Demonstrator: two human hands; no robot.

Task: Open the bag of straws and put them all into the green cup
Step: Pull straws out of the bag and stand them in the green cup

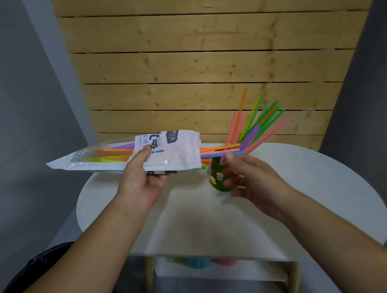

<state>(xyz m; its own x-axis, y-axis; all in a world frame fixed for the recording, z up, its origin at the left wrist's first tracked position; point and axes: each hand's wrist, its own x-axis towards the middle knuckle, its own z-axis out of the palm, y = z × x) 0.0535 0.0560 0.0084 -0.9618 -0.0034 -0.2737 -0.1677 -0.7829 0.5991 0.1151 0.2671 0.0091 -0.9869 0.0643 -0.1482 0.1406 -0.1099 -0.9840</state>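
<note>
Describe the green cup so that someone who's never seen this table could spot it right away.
On the white oval table before the wooden slat wall, look beside the right hand. The green cup stands there, with a cartoon sticker on its side and colourful straws fanning from its top.

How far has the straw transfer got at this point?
The straw bag is open and a fan of straws already stands in the green cup. The left hand holds the bag level; the right hand reaches at straw ends poking out. Many remain inside.

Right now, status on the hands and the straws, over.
Left hand holds bag level, opening toward green cup. Right hand at protruding straws. Many straws already in cup. Nothing blocking.
</note>
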